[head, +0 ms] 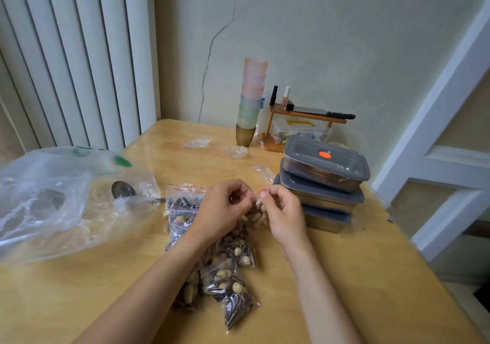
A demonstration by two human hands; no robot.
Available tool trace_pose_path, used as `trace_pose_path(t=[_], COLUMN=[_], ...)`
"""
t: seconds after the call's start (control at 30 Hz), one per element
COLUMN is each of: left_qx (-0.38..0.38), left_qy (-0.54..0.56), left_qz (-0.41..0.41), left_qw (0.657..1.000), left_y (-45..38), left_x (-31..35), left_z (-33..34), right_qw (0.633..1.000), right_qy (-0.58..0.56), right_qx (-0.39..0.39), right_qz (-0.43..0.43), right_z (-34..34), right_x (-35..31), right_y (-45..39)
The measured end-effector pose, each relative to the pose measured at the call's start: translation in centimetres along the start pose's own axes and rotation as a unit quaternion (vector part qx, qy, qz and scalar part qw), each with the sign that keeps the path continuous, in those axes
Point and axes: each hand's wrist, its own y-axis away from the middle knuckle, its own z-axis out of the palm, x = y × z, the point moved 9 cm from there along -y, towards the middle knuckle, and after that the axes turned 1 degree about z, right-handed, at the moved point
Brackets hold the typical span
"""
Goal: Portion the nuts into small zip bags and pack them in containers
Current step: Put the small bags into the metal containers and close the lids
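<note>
My left hand (224, 208) and my right hand (282, 211) both pinch the red zip strip at the top of a small clear zip bag of peanuts (256, 215), held just above the table. Several filled zip bags of nuts and seeds (228, 282) lie in a row under my forearms, and one more (183, 200) lies left of my left hand. Three steel containers with grey lids (323, 182) stand stacked at the right. Empty zip bags (196, 143) lie further back.
A large clear plastic bag (53, 200) with loose nuts sprawls at the left, a metal spoon (124, 191) beside it. A stack of coloured cups (250, 102) and a small wooden shelf (305, 121) stand at the wall. The wooden table (344, 277) ends at the right.
</note>
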Motion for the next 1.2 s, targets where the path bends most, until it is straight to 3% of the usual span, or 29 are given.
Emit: trace_pose_path(t=[0.13, 0.27, 0.87, 1.0, 1.2], left_qx=[0.008, 0.005, -0.012, -0.004, -0.052], left_qy=[0.018, 0.034, -0.111, -0.148, -0.136], left_qz=[-0.007, -0.001, 0.007, 0.046, -0.008], left_qw=[1.0, 0.999, 0.994, 0.988, 0.989], left_y=[0.1, 0.2, -0.1, -0.1, 0.6], left_x=[-0.1, 0.1, 0.1, 0.2, 0.1], left_z=[-0.1, 0.0, 0.3, 0.1, 0.2], right_qw=[1.0, 0.994, 0.996, 0.981, 0.97], right_qy=[-0.019, -0.092, 0.071, 0.142, 0.154], right_qx=[0.004, -0.038, 0.004, 0.014, -0.152], right_qz=[-0.012, 0.033, -0.052, -0.13, -0.108], right_z=[-0.1, 0.5, -0.2, -1.0, 1.5], right_x=[-0.5, -0.1, -0.9, -3.0, -2.9], right_y=[0.0, 0.2, 0.2, 1.3, 3.5])
